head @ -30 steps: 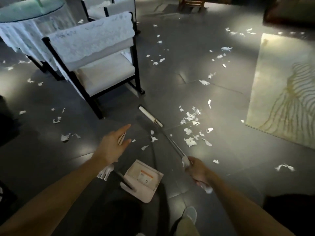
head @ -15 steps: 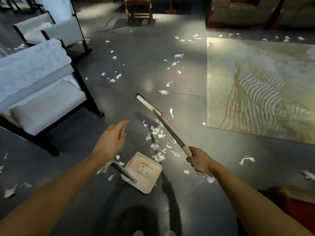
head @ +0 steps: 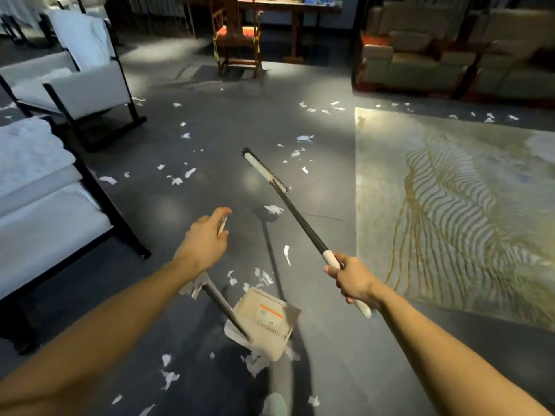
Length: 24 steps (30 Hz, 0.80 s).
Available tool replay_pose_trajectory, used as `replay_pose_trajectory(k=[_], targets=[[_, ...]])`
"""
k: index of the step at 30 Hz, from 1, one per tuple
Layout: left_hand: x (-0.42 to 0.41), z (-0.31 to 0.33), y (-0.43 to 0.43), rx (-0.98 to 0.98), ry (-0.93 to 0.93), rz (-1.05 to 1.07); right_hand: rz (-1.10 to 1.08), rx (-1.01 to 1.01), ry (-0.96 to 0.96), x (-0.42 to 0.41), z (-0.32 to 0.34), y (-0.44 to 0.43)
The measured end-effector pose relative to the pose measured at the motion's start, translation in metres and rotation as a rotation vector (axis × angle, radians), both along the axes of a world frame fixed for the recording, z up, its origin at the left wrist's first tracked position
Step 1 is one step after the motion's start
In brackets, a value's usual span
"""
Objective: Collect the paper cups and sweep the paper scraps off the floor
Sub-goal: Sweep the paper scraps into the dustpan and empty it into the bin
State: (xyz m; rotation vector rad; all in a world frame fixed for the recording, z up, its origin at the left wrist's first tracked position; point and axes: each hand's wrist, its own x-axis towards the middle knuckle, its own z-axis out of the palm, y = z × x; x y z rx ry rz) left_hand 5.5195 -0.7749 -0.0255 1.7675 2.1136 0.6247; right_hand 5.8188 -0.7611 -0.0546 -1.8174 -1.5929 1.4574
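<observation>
My right hand (head: 351, 280) grips the white end of a long black broom handle (head: 300, 226). The broom's white head (head: 264, 171) hangs above the dark floor and casts a shadow below it. My left hand (head: 207, 240) is closed around the top of the dustpan's slanted handle (head: 225, 307). The beige dustpan (head: 265, 321) sits low between my arms. White paper scraps (head: 261, 277) lie just beyond the pan, more (head: 255, 361) lie beside it, and others (head: 301, 139) are scattered farther out. No paper cup is in view.
Two white cushioned chairs with black frames (head: 45, 211) (head: 87, 85) stand on the left. A pale patterned rug (head: 450, 199) covers the floor on the right. A wooden chair (head: 238, 40) and beige sofas (head: 420, 55) stand at the back. My shoe (head: 274, 405) shows at the bottom.
My view has swung right and forward, so the chairs have slid left. The broom head has lifted off the floor. The dustpan has come along, and the small scrap pile now lies close to it.
</observation>
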Motion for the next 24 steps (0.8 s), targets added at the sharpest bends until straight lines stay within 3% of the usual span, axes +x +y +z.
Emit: replay_pose_trajectory(k=[10, 19, 24], targets=[[-0.05, 0.036, 0.249, -0.013, 0.005, 0.079, 0.067, 0.009, 0.019, -0.039, 0.027, 0.255], [-0.121, 0.007, 0.525, -0.129, 0.033, 0.364, 0.148, -0.108, 0.066, -0.05, 0.029, 0.565], [-0.169, 0.024, 0.625, -0.066, 0.035, 0.444, 0.38, 0.043, -0.041, -0.089, 0.046, 0.719]])
